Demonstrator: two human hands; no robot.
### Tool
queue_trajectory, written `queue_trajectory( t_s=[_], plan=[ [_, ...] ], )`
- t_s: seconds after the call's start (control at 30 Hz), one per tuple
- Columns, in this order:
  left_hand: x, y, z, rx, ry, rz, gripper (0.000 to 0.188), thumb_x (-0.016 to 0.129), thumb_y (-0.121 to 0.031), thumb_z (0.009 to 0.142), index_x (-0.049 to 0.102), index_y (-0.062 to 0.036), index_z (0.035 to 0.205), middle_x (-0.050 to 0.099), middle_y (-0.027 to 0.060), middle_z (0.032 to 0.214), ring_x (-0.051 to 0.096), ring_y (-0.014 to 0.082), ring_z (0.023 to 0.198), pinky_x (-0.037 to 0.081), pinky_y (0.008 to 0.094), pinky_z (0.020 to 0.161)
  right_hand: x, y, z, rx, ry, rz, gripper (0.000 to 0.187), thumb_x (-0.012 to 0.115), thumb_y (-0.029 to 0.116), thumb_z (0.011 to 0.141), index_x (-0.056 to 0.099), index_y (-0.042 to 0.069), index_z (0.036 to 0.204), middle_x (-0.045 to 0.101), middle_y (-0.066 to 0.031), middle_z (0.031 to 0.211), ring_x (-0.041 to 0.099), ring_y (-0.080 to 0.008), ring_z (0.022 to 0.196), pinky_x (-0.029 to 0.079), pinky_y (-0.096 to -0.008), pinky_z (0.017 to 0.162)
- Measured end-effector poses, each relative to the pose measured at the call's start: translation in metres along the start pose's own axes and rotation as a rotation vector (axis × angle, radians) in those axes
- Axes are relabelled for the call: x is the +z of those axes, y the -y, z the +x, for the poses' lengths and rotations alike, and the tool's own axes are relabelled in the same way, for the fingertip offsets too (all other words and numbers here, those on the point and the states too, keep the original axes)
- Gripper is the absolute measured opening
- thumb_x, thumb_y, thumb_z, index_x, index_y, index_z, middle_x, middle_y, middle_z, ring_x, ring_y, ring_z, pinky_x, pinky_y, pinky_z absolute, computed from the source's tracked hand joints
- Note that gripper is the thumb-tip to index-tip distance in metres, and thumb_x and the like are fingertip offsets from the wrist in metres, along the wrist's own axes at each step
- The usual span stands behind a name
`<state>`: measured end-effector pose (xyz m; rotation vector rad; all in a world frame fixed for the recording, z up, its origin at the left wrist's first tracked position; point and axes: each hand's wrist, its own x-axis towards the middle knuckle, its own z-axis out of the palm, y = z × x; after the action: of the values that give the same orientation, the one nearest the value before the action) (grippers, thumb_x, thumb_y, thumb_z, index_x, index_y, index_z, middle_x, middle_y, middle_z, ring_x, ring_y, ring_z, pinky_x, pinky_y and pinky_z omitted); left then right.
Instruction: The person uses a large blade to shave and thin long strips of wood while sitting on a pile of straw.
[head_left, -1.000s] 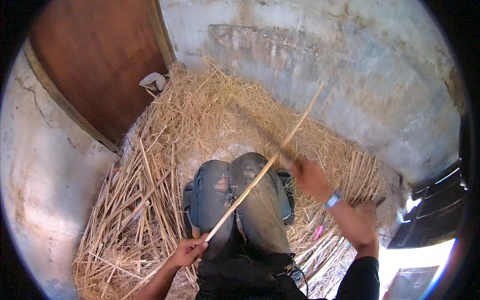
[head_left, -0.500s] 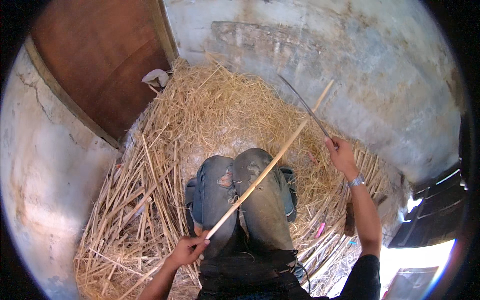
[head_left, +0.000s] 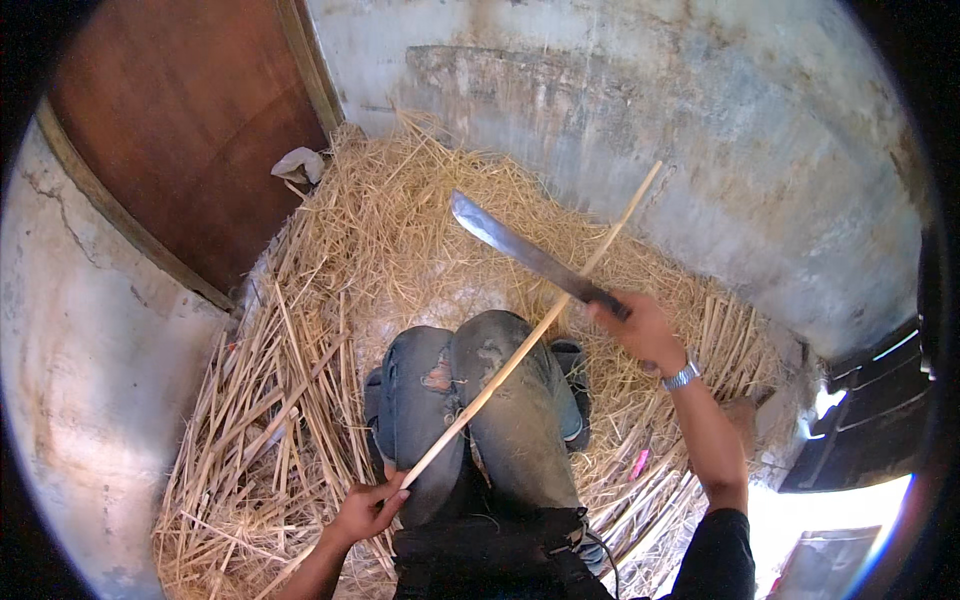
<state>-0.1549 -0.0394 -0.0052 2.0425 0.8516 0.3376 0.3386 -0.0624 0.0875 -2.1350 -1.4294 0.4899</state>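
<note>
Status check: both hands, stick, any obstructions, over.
Left hand holds stick by its lower end. Right hand grips machete, crossing stick in view, contact unclear. Knees beneath stick.

The floor (head_left: pixel 468 298), pale where it shows between the left fingers (head_left: pixel 378 493) and the far wall, carries a mat of straw-coloured shavings (head_left: pixel 400 200) ahead of them. Long split strips (head_left: pixel 275 400) lie left of those fingers; more strips (head_left: pixel 655 500) lie nearer the body than the right fingers (head_left: pixel 612 322).
</note>
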Motion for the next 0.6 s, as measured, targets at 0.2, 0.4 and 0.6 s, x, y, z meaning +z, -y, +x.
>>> queue_trajectory(
  t_s=[0.2,0.4,0.6],
  plan=[
    [0.002,0.03,-0.035,-0.011,-0.119,0.018,0.026,0.069,-0.016,0.091,0.072,-0.0023,0.113,0.059,0.0149,0.056,0.064,0.0249,0.048,0.048,0.0341,0.049,0.025,-0.027,-0.016,-0.323,-0.033,-0.254,0.034,0.065,0.038,0.095,0.065,0.004,0.093,0.065,-0.0163,0.07,0.068,-0.0323,0.067,0.052,-0.0451,0.066],
    [-0.016,0.032,-0.053,0.012,-0.097,0.207,0.019,0.068,-0.015,0.09,0.074,-0.0017,0.103,0.056,0.013,0.051,0.063,0.0255,0.046,0.048,0.0348,0.046,-0.021,-0.062,0.032,0.014,-0.379,-0.171,0.041,0.06,0.042,0.097,0.064,0.001,0.095,0.064,-0.0183,0.071,0.066,-0.037,0.067,0.051,-0.0467,0.064],
    [0.0,0.04,-0.05,0.076,-0.113,0.228,0.027,0.066,-0.017,0.091,0.07,0.0035,0.108,0.05,0.0118,0.05,0.056,0.0241,0.04,0.045,0.0349,0.046,-0.016,-0.049,0.027,0.182,-0.359,0.019,0.046,0.058,0.043,0.099,0.065,-0.002,0.093,0.062,-0.0219,0.072,0.061,-0.0369,0.065,0.047,-0.0437,0.062]
  ],
)
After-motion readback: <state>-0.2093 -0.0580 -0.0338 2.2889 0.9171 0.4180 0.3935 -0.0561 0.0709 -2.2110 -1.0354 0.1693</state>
